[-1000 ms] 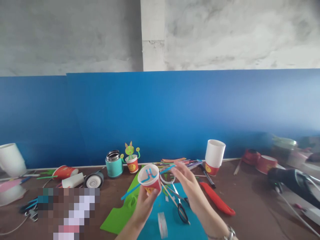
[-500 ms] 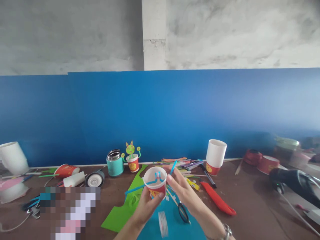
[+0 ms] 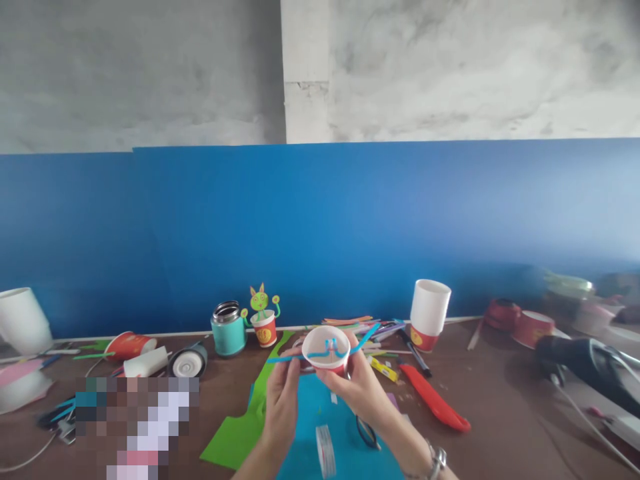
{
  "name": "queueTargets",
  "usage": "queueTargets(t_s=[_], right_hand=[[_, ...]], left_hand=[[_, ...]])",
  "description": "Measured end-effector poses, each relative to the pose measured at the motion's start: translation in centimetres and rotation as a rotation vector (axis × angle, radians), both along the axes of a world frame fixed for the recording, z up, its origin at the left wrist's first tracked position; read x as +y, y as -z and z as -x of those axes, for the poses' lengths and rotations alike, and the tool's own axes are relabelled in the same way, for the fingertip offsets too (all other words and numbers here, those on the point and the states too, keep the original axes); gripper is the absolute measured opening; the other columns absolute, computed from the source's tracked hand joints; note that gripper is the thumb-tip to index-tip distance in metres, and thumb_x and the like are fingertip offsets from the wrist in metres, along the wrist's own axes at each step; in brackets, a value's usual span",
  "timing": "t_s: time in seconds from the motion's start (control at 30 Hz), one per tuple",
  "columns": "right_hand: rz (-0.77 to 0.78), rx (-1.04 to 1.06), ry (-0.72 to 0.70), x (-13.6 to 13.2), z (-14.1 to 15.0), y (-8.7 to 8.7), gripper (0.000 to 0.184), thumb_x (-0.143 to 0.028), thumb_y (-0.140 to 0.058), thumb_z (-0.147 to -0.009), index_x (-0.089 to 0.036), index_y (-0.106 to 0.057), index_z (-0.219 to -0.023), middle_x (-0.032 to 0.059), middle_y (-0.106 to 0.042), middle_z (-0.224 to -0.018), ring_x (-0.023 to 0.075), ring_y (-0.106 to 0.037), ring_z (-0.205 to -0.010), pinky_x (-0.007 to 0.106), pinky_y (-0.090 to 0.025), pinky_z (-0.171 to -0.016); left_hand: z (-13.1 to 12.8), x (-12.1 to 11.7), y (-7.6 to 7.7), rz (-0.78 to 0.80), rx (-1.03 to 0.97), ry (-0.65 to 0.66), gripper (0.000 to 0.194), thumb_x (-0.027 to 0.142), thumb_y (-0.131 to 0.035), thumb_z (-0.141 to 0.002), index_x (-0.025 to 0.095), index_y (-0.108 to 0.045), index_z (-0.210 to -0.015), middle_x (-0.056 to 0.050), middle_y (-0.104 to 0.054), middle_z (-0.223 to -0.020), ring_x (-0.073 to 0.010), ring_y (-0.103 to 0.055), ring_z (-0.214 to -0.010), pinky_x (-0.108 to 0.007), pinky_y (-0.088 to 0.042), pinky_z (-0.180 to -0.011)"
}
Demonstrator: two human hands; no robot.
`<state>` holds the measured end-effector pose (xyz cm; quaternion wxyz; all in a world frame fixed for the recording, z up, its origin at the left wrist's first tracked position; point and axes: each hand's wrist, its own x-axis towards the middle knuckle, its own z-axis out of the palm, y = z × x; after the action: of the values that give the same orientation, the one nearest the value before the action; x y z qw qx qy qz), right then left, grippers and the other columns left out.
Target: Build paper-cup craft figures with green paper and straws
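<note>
A white and red paper cup (image 3: 339, 369) is held up over the work area, its open top towards me. Blue drinking straws (image 3: 367, 339) are bent inside it and stick out through both sides. My right hand (image 3: 361, 387) is closed around the cup's right side, thumb at the front. At the left, my left hand (image 3: 281, 393) has its thumb and fingers closed about the blue straw that sticks out there, close to the cup wall. Below lie blue sheet material (image 3: 305, 433), a tape roll (image 3: 325, 451) and scissors (image 3: 367, 433), partly covered by my right arm.
Green sheet material (image 3: 227, 437) lies left of my hands. Behind stand a teal flask (image 3: 229, 333), a cup with a green cat figure (image 3: 265, 330) and stacked paper cups (image 3: 429, 313). A red pouch (image 3: 435, 397) and a black glue gun (image 3: 575, 367) are on the right.
The cup has moved right and sits more level. My right hand has gone from the straw to the cup; my left hand has shifted from the cup to the left straw.
</note>
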<state>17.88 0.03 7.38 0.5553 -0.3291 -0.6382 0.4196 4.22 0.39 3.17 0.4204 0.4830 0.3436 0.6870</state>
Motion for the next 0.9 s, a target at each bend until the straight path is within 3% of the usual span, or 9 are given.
queueTargets(t_s=[0.13,0.3,0.43,0.5,0.6,0.7,0.8,0.9], right_hand=[[-0.087,-0.178,-0.024,-0.3,-0.1,0.0,0.037,-0.013,-0.061,-0.071,-0.021,-0.053,-0.107,0.0027,-0.066,-0.098,0.0176,-0.061,-0.089,0.028,-0.049,-0.08],[-0.068,-0.259,-0.092,-0.4,-0.7,-0.6,0.038,-0.012,-0.061,-0.069,-0.019,-0.056,-0.106,0.0025,-0.067,-0.094,0.0173,-0.061,-0.084,0.028,-0.05,-0.078],[-0.052,-0.293,-0.124,-0.1,-1.0,-0.5,0.035,-0.013,-0.061,-0.069,-0.018,-0.057,-0.104,0.0017,-0.066,-0.089,0.0156,-0.06,-0.076,0.025,-0.05,-0.07],[-0.052,-0.282,-0.101,0.1,-0.9,-0.1,0.036,-0.014,-0.062,-0.07,-0.018,-0.056,-0.105,0.0014,-0.066,-0.087,0.0154,-0.059,-0.076,0.025,-0.05,-0.07],[-0.077,-0.264,-0.067,0.3,-0.6,0.6,0.036,-0.014,-0.062,-0.069,-0.019,-0.055,-0.105,0.0011,-0.064,-0.084,0.017,-0.059,-0.081,0.027,-0.05,-0.075],[-0.044,-0.238,-0.076,0.3,-0.2,1.0,0.036,-0.014,-0.062,-0.07,-0.019,-0.055,-0.105,0.0009,-0.063,-0.082,0.0176,-0.059,-0.081,0.027,-0.05,-0.074],[0.035,-0.209,-0.162,0.1,0.4,1.3,0.038,-0.017,-0.062,-0.072,-0.019,-0.055,-0.109,0.0023,-0.064,-0.089,0.0182,-0.06,-0.083,0.029,-0.051,-0.075],[0.017,-0.182,-0.19,0.0,0.8,2.1,0.04,-0.018,-0.064,-0.071,-0.019,-0.055,-0.11,0.0045,-0.064,-0.099,0.0202,-0.059,-0.092,0.032,-0.048,-0.083]], left_hand=[[0.4,-0.2,0.0,0.112,0.058,-0.087,0.048,0.056,-0.061,-0.077,0.019,-0.065,-0.106,-0.008,-0.068,-0.108,-0.0268,-0.057,-0.111,-0.032,-0.044,-0.095],[1.2,-0.4,-0.5,0.1,0.184,0.015,0.046,0.057,-0.062,-0.073,0.021,-0.068,-0.1,-0.006,-0.068,-0.109,-0.0275,-0.055,-0.112,-0.032,-0.041,-0.097],[1.9,0.1,-0.8,-0.023,0.319,-0.02,0.037,0.055,-0.06,-0.075,0.019,-0.068,-0.081,-0.006,-0.068,-0.081,-0.0239,-0.06,-0.081,-0.029,-0.046,-0.075],[2.2,0.4,-1.0,-0.084,0.424,-0.078,0.035,0.053,-0.056,-0.079,0.02,-0.063,-0.069,-0.004,-0.06,-0.067,-0.0193,-0.053,-0.064,-0.026,-0.042,-0.062],[2.4,0.6,-1.2,-0.11,0.512,-0.175,0.037,0.051,-0.056,-0.081,0.021,-0.055,-0.059,-0.001,-0.051,-0.058,-0.0161,-0.046,-0.057,-0.025,-0.036,-0.056],[1.9,0.6,-1.1,0.002,0.373,-0.17,0.037,0.055,-0.058,-0.078,0.02,-0.058,-0.065,-0.002,-0.056,-0.063,-0.0175,-0.052,-0.062,-0.025,-0.04,-0.059],[1.0,0.7,-0.6,0.184,0.12,-0.129,0.042,0.06,-0.054,-0.078,0.019,-0.062,-0.085,-0.006,-0.066,-0.088,-0.0227,-0.061,-0.086,-0.028,-0.047,-0.075],[0.6,0.6,-0.7,0.208,0.024,-0.03,0.041,0.057,-0.052,-0.081,0.02,-0.064,-0.094,-0.007,-0.067,-0.106,-0.0245,-0.058,-0.106,-0.031,-0.044,-0.092]])
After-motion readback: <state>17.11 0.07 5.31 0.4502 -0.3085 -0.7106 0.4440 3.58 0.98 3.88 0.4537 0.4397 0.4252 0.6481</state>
